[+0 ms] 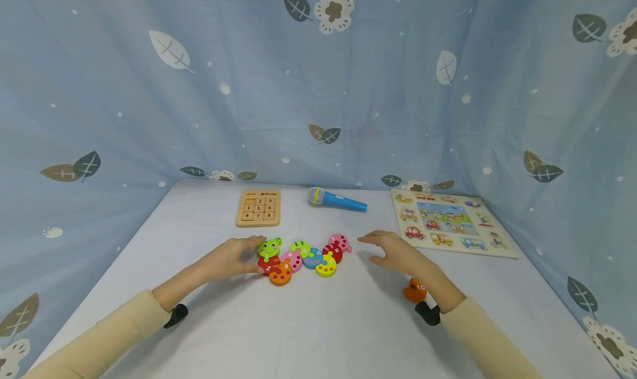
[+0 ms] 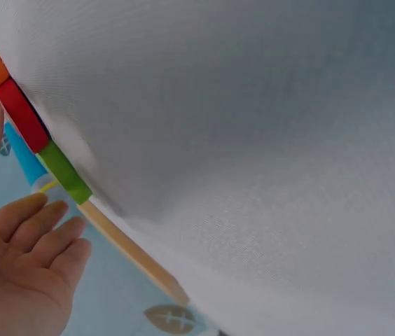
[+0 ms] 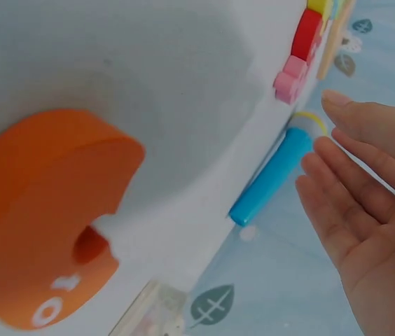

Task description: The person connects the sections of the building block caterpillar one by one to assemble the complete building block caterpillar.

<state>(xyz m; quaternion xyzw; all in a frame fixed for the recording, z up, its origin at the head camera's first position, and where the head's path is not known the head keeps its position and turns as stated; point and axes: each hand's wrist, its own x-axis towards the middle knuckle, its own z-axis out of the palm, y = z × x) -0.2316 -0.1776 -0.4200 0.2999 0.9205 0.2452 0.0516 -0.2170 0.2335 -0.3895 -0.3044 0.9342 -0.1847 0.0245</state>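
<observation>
A caterpillar number puzzle of joined coloured pieces winds across the table, from the green smiling head through the red piece 2 to the pink end piece. My left hand is at the head end, thumb tip right at the red piece and fingertips by the head; its fingers are loosely bent around no piece. To the right of the pink end, my right hand hovers with relaxed, spread fingers and an empty palm. An orange piece marked 10 lies apart, near my right wrist.
Behind the puzzle are a wooden number slide board and a blue toy microphone. A vehicle picture puzzle board lies at the back right. Blue patterned cloth hangs beyond the white table.
</observation>
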